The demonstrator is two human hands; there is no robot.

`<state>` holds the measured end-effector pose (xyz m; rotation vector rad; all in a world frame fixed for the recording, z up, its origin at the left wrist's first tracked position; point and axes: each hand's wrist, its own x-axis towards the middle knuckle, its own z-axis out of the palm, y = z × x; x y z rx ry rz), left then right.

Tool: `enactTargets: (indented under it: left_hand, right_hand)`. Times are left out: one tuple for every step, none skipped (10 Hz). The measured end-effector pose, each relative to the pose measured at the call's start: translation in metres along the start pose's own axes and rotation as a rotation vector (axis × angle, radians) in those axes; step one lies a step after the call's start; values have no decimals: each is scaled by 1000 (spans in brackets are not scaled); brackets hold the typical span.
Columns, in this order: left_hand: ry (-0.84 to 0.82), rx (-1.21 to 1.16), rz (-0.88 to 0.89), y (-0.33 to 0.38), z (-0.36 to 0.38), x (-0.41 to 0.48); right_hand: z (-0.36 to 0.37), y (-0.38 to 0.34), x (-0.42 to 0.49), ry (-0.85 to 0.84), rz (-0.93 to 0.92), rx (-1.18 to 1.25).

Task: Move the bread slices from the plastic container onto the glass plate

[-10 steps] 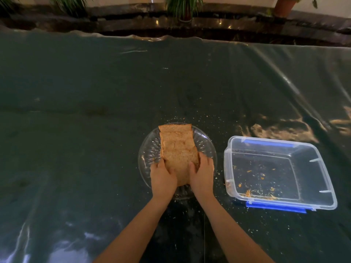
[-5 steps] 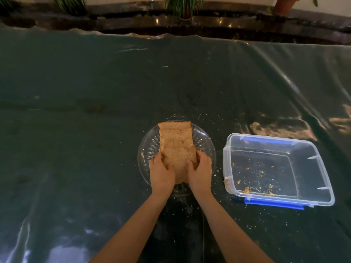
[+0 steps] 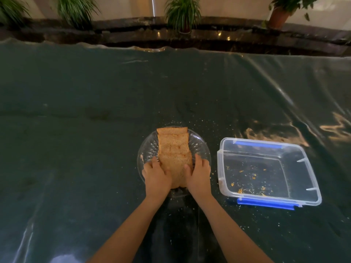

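Note:
Several brown bread slices (image 3: pixel 173 147) lie overlapped in a row on the round glass plate (image 3: pixel 147 149), running from its far rim toward me. My left hand (image 3: pixel 156 175) and my right hand (image 3: pixel 199 174) press against the two sides of the nearest slice, with the thumbs on top of it. The near end of that slice is hidden between my hands. To the right of the plate stands the clear plastic container (image 3: pixel 311 175) with blue clips; only crumbs lie on its floor.
A dark green plastic sheet (image 3: pixel 95 130) covers the table, with crumbs scattered around the plate and container. A dark stone ledge (image 3: pixel 209 37) with potted plants (image 3: pixel 183 14) runs along the far edge.
My hands have stayed on the nearest slice and shifted only slightly on it. The row of slices looks a little more squeezed together than a second ago.

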<state>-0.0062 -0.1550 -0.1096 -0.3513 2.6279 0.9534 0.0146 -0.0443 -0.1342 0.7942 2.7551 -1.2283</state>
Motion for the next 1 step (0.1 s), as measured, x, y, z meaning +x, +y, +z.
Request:
enactTargets:
  left_hand:
    - [93, 59, 157, 16, -20, 0]
  right_hand:
    - [-25, -12, 2, 7, -85, -72]
